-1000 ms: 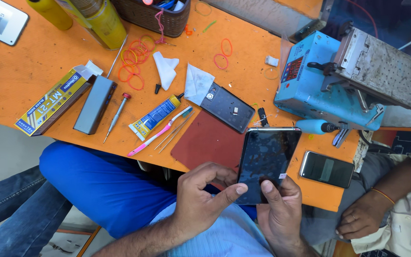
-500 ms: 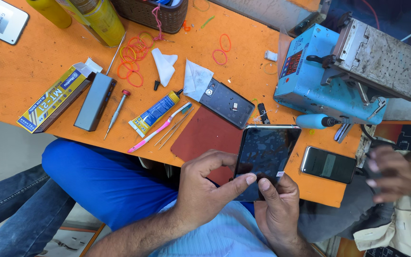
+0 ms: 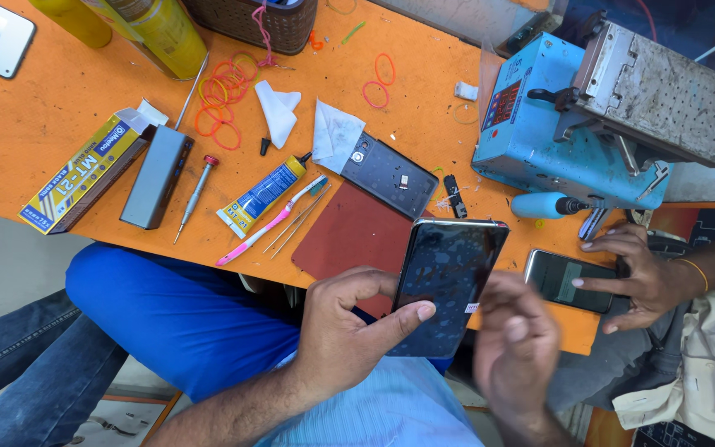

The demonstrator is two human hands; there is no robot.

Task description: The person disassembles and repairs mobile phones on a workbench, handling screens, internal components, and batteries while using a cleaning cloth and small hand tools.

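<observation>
The left hand [image 3: 349, 331] pinches the thin, glossy, likely slippery and fragile dark phone [image 3: 448, 285] by its side edges, the safest hold, while the blurred right hand [image 3: 516, 348] hovers loosely curled beside it.

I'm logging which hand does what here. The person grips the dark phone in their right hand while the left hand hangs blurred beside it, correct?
Not quite: the hands are swapped. In the head view the left hand grips the dark phone, thumb across its screen, while the right hand hangs blurred beside it.
</observation>
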